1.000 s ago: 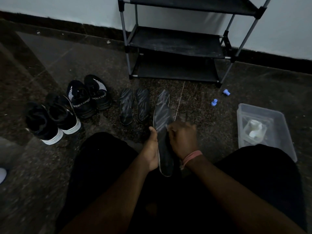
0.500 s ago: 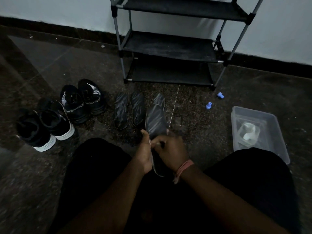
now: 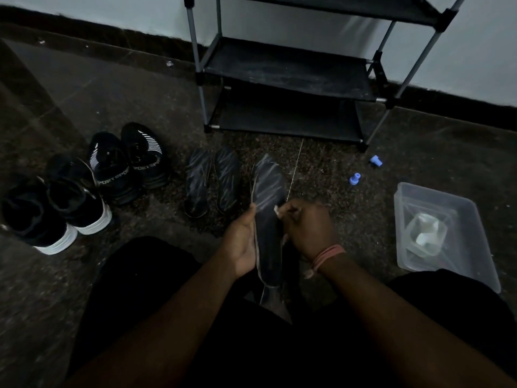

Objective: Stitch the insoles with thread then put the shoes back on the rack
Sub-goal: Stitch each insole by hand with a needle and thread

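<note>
Bare forearms, black clothing, one pink wristband

The person wears black garments over both legs (image 3: 145,281); both forearms are uncovered, with no sleeves in view. A pink band (image 3: 326,254) circles the right wrist, a loose end hanging beside it.

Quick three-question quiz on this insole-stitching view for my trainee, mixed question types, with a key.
1. True or false: the rack shelves hold shoes.
2. How many insoles lie on the floor left of the held insole?
3. Which hand pinches at the thread? A) left hand B) right hand

Key: 1. false; the shoes are on the floor. 2. Two. 3. B; the left hand grips the insole.
</note>
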The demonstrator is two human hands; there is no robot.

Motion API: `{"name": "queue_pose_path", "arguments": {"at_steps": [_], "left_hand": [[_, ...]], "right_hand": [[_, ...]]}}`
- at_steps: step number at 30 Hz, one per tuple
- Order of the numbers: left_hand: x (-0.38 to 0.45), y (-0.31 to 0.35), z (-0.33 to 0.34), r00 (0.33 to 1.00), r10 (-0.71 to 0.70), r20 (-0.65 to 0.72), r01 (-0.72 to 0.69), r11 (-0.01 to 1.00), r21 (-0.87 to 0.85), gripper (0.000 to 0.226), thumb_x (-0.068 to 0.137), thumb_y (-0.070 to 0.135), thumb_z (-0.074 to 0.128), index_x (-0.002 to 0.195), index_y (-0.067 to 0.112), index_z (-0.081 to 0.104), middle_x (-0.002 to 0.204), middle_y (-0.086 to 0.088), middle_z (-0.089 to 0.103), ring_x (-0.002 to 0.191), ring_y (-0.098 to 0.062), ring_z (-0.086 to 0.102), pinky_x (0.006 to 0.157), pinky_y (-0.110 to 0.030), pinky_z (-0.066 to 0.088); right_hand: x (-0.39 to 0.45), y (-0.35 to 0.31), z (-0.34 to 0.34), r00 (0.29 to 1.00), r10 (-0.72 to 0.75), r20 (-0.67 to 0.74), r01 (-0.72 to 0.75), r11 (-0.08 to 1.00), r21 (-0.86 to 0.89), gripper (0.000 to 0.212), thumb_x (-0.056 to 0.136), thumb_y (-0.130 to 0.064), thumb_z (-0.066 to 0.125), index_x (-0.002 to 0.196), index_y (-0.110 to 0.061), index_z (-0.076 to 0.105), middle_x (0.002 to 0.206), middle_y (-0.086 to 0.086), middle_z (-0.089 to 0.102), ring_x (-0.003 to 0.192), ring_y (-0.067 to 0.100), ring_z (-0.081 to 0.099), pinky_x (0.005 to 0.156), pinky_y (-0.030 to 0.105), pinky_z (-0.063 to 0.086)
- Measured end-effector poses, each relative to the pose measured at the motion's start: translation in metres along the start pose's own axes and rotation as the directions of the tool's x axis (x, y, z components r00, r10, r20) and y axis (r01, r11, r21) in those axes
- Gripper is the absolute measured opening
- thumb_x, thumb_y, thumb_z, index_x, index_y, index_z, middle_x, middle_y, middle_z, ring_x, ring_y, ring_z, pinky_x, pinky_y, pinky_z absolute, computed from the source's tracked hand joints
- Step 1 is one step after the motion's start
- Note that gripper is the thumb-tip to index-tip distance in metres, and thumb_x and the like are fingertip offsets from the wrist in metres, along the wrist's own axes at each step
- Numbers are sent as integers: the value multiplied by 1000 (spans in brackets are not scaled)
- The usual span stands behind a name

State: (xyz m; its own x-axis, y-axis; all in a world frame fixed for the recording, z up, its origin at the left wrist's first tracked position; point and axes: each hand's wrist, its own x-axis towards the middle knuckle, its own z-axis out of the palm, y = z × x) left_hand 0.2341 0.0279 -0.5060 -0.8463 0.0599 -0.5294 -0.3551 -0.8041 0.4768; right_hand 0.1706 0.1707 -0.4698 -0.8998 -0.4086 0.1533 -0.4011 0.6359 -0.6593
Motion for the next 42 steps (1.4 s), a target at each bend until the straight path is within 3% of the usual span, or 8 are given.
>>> {"name": "queue_pose_path", "arguments": {"at_steps": [6,13,19,24,28,32,36,42], "left_hand": [[40,26,-6,997,81,12,-80,993,-85,49,99,36,38,125,6,68,108,-19,72,100,-32,68,99,-43,47],[93,33,0,999,-51,13,51,999,-6,110,77,94,20,133,11,66,133,-18,65,125,-33,61,112,-48,41],[108,30,3,1000,-8,-12,8,1000,-14,88,86,84,30,139,21,61,138,-12,63,128,-30,60,113,-50,41],[110,39,2,999,21,39,-15,990,-142,101,82,87,34,140,8,59,143,-14,58,134,-26,55,112,-43,43],[114,29,3,998,50,34,-47,995,-85,92,85,82,41,146,14,52,149,-15,52,138,-30,50,119,-50,33],[119,30,-6,999,39,-19,-41,992,-116,94,88,81,30,143,8,55,146,-14,56,136,-27,53,118,-45,35],[114,25,4,998,55,-18,-55,998,-19,68,93,71,33,132,24,63,135,-6,66,123,-22,64,104,-43,49],[117,43,-4,996,61,-64,-64,997,-39,80,91,75,33,138,16,60,137,-10,64,127,-26,61,112,-46,42]], "right_hand": [[23,-14,16,949,-263,176,276,959,-56,13,82,-9,69,80,-21,71,82,-8,71,77,9,61,80,27,47],[51,-14,38,970,-204,134,225,960,-168,13,86,-17,63,78,-23,71,77,-5,70,71,14,62,76,37,52],[93,33,19,996,-74,-52,55,953,-299,14,93,-29,59,84,-28,70,83,-7,71,78,22,63,80,44,50],[71,3,38,978,-195,71,200,976,-82,12,87,-17,69,79,-25,73,77,-9,72,73,8,60,79,32,50],[90,26,26,990,-124,-64,102,955,-280,18,95,-31,58,86,-27,73,88,-6,73,82,21,63,81,42,48],[72,6,40,973,-205,110,213,975,-65,13,89,-17,68,84,-26,75,85,-8,73,81,10,63,81,33,50],[100,47,19,984,-145,-98,122,970,-210,17,89,-17,58,80,-22,72,80,-3,72,72,19,63,77,35,46],[86,26,30,975,-193,108,210,963,-170,12,85,-14,69,85,-26,71,81,-7,70,72,11,60,71,26,45]]}}
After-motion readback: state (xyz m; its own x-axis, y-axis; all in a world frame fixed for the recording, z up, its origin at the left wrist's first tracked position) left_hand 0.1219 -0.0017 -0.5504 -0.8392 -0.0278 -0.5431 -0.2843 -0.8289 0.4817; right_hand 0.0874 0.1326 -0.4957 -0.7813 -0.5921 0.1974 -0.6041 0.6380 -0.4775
